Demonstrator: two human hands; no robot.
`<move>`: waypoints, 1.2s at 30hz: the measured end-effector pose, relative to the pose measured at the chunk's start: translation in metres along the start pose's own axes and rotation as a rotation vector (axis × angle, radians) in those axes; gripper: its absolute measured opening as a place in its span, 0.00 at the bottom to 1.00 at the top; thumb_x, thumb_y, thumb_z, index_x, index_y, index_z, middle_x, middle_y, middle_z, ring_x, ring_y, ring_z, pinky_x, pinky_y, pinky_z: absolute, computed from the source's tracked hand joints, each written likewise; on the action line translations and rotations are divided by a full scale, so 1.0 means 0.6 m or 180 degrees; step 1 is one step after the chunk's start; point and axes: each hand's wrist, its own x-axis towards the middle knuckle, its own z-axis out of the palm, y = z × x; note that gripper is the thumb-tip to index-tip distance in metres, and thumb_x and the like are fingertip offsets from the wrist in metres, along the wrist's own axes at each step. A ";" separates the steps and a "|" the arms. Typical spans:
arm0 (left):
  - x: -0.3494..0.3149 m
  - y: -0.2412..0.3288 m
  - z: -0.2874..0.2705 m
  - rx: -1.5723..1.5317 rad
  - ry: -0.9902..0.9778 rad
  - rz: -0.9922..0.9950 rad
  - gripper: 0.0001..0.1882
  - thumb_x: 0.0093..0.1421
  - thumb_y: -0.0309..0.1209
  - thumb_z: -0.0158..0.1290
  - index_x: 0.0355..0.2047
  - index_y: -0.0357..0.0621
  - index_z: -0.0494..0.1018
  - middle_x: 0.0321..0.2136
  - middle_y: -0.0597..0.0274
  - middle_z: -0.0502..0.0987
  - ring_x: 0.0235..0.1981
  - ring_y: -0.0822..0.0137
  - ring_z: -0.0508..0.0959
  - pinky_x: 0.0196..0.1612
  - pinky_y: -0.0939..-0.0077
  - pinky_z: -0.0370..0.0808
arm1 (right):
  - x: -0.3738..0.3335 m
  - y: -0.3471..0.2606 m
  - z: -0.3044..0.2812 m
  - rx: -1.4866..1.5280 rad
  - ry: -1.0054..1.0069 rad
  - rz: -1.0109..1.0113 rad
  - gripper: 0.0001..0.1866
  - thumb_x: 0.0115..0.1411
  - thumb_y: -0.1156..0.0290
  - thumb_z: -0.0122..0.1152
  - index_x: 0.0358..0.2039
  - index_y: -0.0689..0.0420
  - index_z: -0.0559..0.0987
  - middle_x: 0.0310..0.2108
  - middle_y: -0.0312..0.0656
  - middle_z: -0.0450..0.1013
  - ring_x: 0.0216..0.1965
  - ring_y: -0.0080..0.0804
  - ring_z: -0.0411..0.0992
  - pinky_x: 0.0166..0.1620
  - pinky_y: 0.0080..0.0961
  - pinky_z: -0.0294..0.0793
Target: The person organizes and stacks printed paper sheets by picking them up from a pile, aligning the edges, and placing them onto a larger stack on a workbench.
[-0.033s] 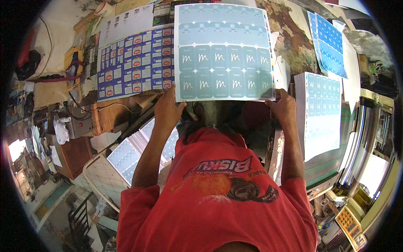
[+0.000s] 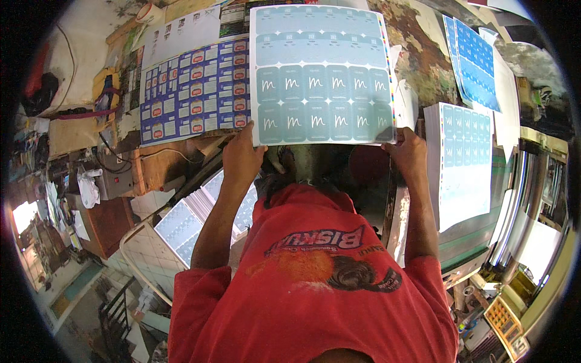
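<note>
A large printed sheet (image 2: 321, 78) in pale teal, with rows of rounded label panels and a white script mark on the lower rows, stands spread in front of me. My left hand (image 2: 242, 158) pinches its lower left corner. At the lower right corner, the fingers of my right hand (image 2: 408, 154) are closed on the same sheet, with the fingertips partly behind it. A thick stack of similar sheets (image 2: 463, 181) rests just right of my right hand. Behind the held sheet, to the left, is a purple-blue printed sheet (image 2: 196, 91) with red-marked panels.
Bright blue printed sheets (image 2: 475, 66) hang or lean at the upper right. More pale blue sheets (image 2: 180, 228) lie low on the left, beside my left forearm. Metal rollers (image 2: 511, 218) stand at the far right. A wooden cabinet (image 2: 100, 227) is at the left.
</note>
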 end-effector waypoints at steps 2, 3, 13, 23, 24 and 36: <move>0.006 -0.012 0.009 0.0009 -0.0019 -0.0067 0.43 0.46 0.33 0.71 0.59 0.31 0.64 0.43 0.41 0.79 0.44 0.48 0.81 0.47 0.57 0.77 | -0.002 -0.004 -0.001 0.0053 -0.0060 0.0158 0.26 0.45 0.64 0.78 0.41 0.63 0.78 0.37 0.59 0.79 0.40 0.53 0.79 0.42 0.41 0.79; 0.006 -0.014 0.013 0.0001 -0.0030 -0.0099 0.42 0.46 0.33 0.70 0.59 0.31 0.65 0.41 0.43 0.80 0.42 0.49 0.82 0.47 0.58 0.77 | -0.006 0.009 0.004 0.0415 0.0030 0.0064 0.27 0.45 0.62 0.78 0.42 0.64 0.78 0.37 0.57 0.79 0.39 0.50 0.80 0.42 0.39 0.79; 0.000 -0.038 0.030 -0.1414 0.0260 -0.0455 0.17 0.56 0.30 0.64 0.45 0.36 0.78 0.35 0.52 0.83 0.35 0.67 0.83 0.40 0.72 0.77 | -0.017 0.055 0.054 0.1540 0.0454 0.0843 0.24 0.51 0.62 0.75 0.43 0.66 0.81 0.32 0.47 0.82 0.33 0.31 0.80 0.40 0.26 0.77; -0.009 -0.076 0.021 -0.3086 0.0168 -0.1150 0.20 0.61 0.32 0.62 0.49 0.33 0.77 0.42 0.55 0.80 0.40 0.70 0.80 0.44 0.78 0.78 | -0.063 0.029 0.101 0.4644 0.0555 0.1056 0.17 0.59 0.71 0.68 0.46 0.64 0.77 0.36 0.39 0.77 0.32 0.22 0.74 0.37 0.19 0.74; -0.016 -0.078 0.021 -0.3073 0.0258 -0.1159 0.21 0.61 0.33 0.62 0.50 0.31 0.76 0.42 0.55 0.80 0.40 0.69 0.80 0.45 0.78 0.79 | -0.076 0.035 0.132 0.4696 0.0517 0.1135 0.16 0.63 0.71 0.65 0.48 0.64 0.76 0.40 0.40 0.77 0.37 0.25 0.75 0.42 0.22 0.76; -0.026 -0.045 0.054 -0.1155 0.1510 -0.0063 0.24 0.56 0.38 0.66 0.49 0.38 0.77 0.43 0.56 0.78 0.46 0.61 0.77 0.51 0.60 0.73 | -0.092 0.017 0.169 0.4888 0.1123 0.1307 0.14 0.63 0.67 0.66 0.43 0.62 0.79 0.36 0.37 0.78 0.35 0.24 0.75 0.38 0.25 0.79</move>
